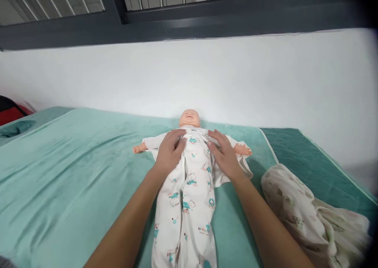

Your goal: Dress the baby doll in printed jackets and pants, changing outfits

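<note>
A baby doll point(189, 119) lies on its back, its head toward the wall and its arms spread out to both sides. White baby clothes point(193, 181) printed with teal and pink figures cover its body and run down toward me. My left hand point(171, 149) rests on the left side of the doll's chest, fingers stretched out over the cloth. On the other side, my right hand point(223, 151) touches the chest area with its fingers apart. Neither hand visibly grips the fabric. Part of the white cloth spreads out beneath the doll's right-hand arm.
A green sheet point(88, 173) covers the bed, with a darker green strip point(289, 146) at the right. A crumpled patterned cloth point(307, 216) lies at the lower right. The white wall point(177, 79) rises behind the doll's head. A red and black item point(12, 112) sits far left.
</note>
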The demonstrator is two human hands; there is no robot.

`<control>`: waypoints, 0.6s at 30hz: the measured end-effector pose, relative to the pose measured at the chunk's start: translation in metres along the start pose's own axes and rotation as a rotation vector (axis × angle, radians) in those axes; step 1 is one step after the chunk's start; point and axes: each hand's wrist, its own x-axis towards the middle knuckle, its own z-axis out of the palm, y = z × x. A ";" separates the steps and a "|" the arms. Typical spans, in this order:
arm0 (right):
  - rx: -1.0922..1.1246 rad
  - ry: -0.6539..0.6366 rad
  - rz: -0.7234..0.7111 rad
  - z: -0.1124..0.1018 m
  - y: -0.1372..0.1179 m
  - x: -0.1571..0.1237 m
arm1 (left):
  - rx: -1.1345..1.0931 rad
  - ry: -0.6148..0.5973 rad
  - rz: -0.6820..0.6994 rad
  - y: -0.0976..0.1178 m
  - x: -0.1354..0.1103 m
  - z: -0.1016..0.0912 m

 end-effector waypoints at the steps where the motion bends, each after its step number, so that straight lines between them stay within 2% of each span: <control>1: 0.003 -0.048 -0.003 0.004 -0.005 -0.001 | -0.079 0.029 -0.038 -0.012 -0.006 -0.003; 4: 0.013 -0.131 0.030 0.011 -0.016 -0.004 | -0.225 0.043 -0.165 -0.033 -0.011 -0.003; 7: 0.036 -0.140 0.109 0.012 -0.022 -0.006 | -0.308 0.018 -0.294 -0.038 -0.007 -0.003; 10: 0.048 -0.136 0.132 0.013 -0.026 -0.007 | -0.385 0.002 -0.358 -0.040 -0.003 -0.003; 14: 0.031 -0.119 0.084 0.015 -0.026 -0.008 | -0.433 -0.032 -0.312 -0.041 -0.003 -0.002; 18: -0.060 -0.155 0.052 0.014 -0.028 -0.010 | -0.231 -0.002 -0.116 -0.034 -0.006 -0.002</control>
